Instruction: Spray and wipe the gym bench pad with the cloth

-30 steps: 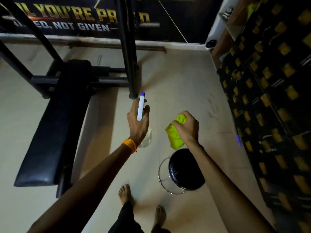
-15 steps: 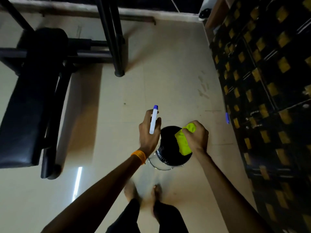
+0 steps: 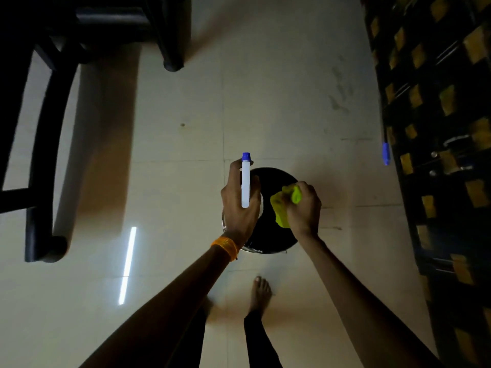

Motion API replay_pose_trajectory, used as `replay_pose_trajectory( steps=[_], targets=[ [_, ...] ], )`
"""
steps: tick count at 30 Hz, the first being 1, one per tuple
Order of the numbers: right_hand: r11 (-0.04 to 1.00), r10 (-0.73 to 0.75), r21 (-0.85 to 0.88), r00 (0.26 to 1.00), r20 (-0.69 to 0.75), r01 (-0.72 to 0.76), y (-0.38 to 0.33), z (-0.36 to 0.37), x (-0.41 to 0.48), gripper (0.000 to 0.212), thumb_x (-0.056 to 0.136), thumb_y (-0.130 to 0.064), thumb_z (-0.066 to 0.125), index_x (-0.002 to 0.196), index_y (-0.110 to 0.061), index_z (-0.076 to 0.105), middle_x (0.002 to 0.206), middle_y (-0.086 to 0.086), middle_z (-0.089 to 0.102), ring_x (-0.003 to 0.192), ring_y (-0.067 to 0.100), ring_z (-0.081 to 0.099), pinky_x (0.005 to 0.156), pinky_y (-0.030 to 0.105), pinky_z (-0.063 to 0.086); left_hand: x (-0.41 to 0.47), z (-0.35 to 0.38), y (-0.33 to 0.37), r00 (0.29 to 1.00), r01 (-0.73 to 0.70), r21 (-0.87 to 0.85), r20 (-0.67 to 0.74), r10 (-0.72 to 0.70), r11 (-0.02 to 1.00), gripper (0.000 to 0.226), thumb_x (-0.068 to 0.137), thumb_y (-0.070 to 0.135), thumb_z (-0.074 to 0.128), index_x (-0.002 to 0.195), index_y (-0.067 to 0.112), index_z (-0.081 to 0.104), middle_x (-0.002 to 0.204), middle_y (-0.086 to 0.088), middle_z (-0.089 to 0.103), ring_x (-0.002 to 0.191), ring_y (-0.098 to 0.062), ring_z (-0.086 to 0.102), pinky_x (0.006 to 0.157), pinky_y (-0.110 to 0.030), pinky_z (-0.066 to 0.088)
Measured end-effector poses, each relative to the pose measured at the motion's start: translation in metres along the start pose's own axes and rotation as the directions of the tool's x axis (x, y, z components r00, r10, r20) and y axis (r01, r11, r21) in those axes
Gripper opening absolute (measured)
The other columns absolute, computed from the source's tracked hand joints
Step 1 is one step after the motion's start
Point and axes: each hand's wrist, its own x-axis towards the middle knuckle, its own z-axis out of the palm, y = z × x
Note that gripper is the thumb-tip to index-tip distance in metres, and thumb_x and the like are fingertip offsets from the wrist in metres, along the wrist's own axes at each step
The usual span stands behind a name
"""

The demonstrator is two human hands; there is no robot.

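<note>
A: The left hand (image 3: 240,205) is gripping a spray bottle (image 3: 245,181), fingers wrapped round its neck; the white head with the blue nozzle tip is pointing toward the far side of the scene. An orange band (image 3: 225,245) is sitting on that wrist.

B: And the right hand (image 3: 303,205)?

A: It is clenching a bright yellow-green cloth (image 3: 281,205), bunched up, with part of it hanging out on the left side of the fist. The two hands are hovering just beside each other, not touching, above a round black stool (image 3: 273,235) with a shiny metal rim.

B: Where is the gym bench sitting?

A: Well apart from both hands, at the far left. Only its black frame (image 3: 45,160) is showing clearly: a leg is running along the pale tiled floor (image 3: 172,181) to a foot at the near left, and an upright post is ending at the far centre. The dark shape at the left edge could be the pad, but I cannot tell.

B: Anything else showing?

A: A bare foot (image 3: 261,290) is standing on the floor just near of the stool, dark trouser legs below it. A dark mat with yellow squares (image 3: 438,102) is covering the right side, and a small blue object (image 3: 385,154) is lying at its left edge. A bright strip of light is reflecting off the tiles at the near left.
</note>
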Motion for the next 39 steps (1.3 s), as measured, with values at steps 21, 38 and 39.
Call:
replay_pose_trajectory(
  steps=[21,38,39],
  targets=[
    [0.958,-0.117,-0.222,0.956,0.270,0.181,0.096,0.053,0.025,0.063,0.087,-0.061,0.051,0.129,-0.015,0.060,0.128,0.010,0.062,0.122,0.031,0.055,0.101,0.044,0.047,-0.006,0.037,-0.082,0.991,0.006,0.174,0.129,-0.028,0.985,0.061,0.092,0.034,0.062,0.145,0.008,0.044,0.120,-0.007,0.067,0.103,-0.019,0.067,0.091,-0.032,0.058],
    [0.791,-0.524,-0.338,0.850,0.054,0.509,-0.224,-0.158,0.027,0.053,0.093,-0.040,0.055,0.140,-0.014,0.054,0.147,0.006,0.053,0.139,0.027,0.045,0.108,0.048,0.040,0.096,-0.127,0.201,0.923,-0.383,0.697,0.275,0.267,0.607,0.073,0.091,0.032,0.052,0.156,0.003,0.035,0.158,-0.022,0.041,0.150,-0.043,0.030,0.121,-0.057,0.029],
    [0.769,-0.562,-0.347,0.827,0.031,0.536,-0.253,-0.171,0.025,0.052,0.095,-0.038,0.057,0.141,-0.014,0.053,0.148,0.005,0.052,0.140,0.026,0.043,0.109,0.048,0.039,0.101,-0.138,0.230,0.917,-0.391,0.703,0.245,0.313,0.594,0.074,0.090,0.035,0.050,0.156,0.003,0.035,0.158,-0.021,0.040,0.151,-0.043,0.030,0.120,-0.056,0.027]
  ],
)
